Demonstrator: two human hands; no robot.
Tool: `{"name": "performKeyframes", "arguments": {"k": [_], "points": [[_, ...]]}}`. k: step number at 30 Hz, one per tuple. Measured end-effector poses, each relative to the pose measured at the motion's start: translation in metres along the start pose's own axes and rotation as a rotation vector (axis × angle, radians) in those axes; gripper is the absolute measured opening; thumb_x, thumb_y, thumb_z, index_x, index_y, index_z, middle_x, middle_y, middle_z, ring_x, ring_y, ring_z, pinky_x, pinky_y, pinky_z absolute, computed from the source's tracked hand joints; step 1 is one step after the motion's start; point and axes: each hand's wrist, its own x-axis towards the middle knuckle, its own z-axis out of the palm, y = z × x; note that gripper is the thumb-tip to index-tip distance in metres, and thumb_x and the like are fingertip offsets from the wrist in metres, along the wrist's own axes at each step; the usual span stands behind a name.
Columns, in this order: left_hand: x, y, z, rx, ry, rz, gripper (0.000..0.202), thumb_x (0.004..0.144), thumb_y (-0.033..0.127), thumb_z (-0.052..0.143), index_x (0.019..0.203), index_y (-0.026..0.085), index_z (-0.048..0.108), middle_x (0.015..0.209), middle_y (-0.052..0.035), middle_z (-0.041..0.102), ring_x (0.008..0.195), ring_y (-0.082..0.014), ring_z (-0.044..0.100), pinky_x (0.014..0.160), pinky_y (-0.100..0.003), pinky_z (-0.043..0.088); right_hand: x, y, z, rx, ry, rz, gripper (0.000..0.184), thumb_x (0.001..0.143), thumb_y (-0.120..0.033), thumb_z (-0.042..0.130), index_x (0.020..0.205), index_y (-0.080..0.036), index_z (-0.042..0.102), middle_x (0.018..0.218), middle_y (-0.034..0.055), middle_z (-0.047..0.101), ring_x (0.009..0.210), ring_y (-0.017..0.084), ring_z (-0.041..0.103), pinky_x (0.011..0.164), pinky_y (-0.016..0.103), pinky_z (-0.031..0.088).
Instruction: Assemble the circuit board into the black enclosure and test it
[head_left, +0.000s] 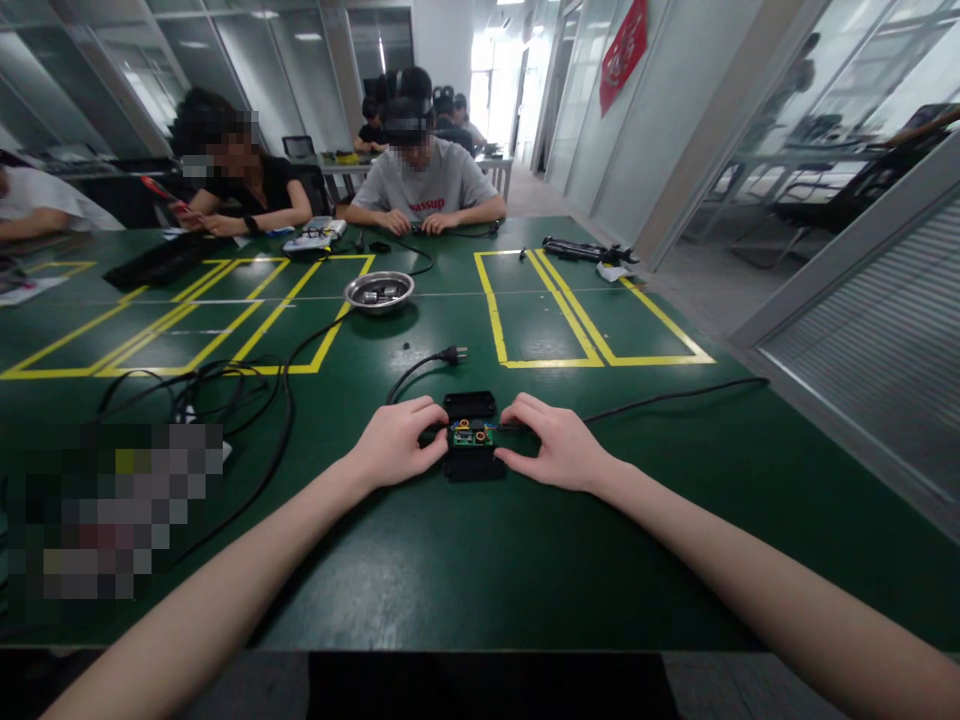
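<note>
A small black box lies open on the green table, showing a green circuit board with orange coils inside. Its black lid lies just behind it. My left hand grips the box's left side with curled fingers. My right hand pinches the right side, fingers curled round it. A black cable leaves the box to the right; another cable with a plug runs off behind.
A steel bowl with small parts stands farther back. Yellow tape rectangles mark the table. Tangled black cables lie at the left. Two people sit across the table, others behind; a black tool lies at the far right.
</note>
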Motion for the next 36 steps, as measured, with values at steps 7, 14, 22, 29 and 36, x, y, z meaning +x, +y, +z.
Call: {"name": "performKeyframes", "arguments": {"k": [7,14,22,29,36], "points": [[0.000,0.001,0.000,-0.025,-0.010,-0.023,0.013,0.092,0.023,0.057,0.091,0.019,0.069,0.082,-0.0011,0.068,0.065,-0.0135,0.062,0.061,-0.024,0.044,-0.002,-0.007,0.000,-0.039,-0.037,-0.038,0.064,0.073,-0.051,0.082,0.125,-0.022,0.057,0.139,0.0153,0.054,0.091,0.024,0.068,0.072,0.040,0.059],[0.000,-0.001,0.001,-0.044,0.022,-0.029,0.012,0.091,0.022,0.058,0.092,0.019,0.069,0.083,-0.0008,0.068,0.065,-0.0129,0.062,0.061,-0.024,0.044,-0.004,-0.001,0.002,0.076,-0.035,-0.251,0.035,0.080,-0.039,0.083,0.108,-0.021,0.071,0.152,0.0168,0.047,0.117,0.029,0.062,0.099,0.051,0.057],[0.000,0.001,0.001,-0.050,0.065,-0.013,0.013,0.092,0.022,0.057,0.092,0.018,0.069,0.082,-0.0005,0.067,0.060,-0.0112,0.058,0.059,-0.023,0.043,-0.003,0.003,0.004,0.065,-0.016,-0.260,0.042,0.083,-0.035,0.080,0.121,-0.022,0.068,0.152,0.0177,0.049,0.117,0.029,0.063,0.101,0.052,0.056],[0.000,-0.001,0.002,-0.192,0.111,-0.021,0.013,0.091,0.021,0.056,0.089,0.017,0.068,0.082,-0.0018,0.069,0.067,-0.0122,0.063,0.060,-0.022,0.045,0.002,0.013,-0.003,0.062,0.032,-0.117,0.014,0.097,-0.023,0.059,0.109,-0.019,0.065,0.102,0.0085,0.075,0.085,0.020,0.072,0.075,0.033,0.059],[-0.001,0.007,-0.003,-0.100,0.093,0.079,0.011,0.085,0.022,0.055,0.079,0.018,0.064,0.072,-0.0004,0.066,0.062,-0.0127,0.061,0.058,-0.023,0.043,-0.001,0.008,-0.011,-0.054,0.195,-0.335,0.011,0.098,-0.019,0.057,0.096,-0.018,0.067,0.080,0.0045,0.074,0.068,0.016,0.069,0.062,0.027,0.051]]}}
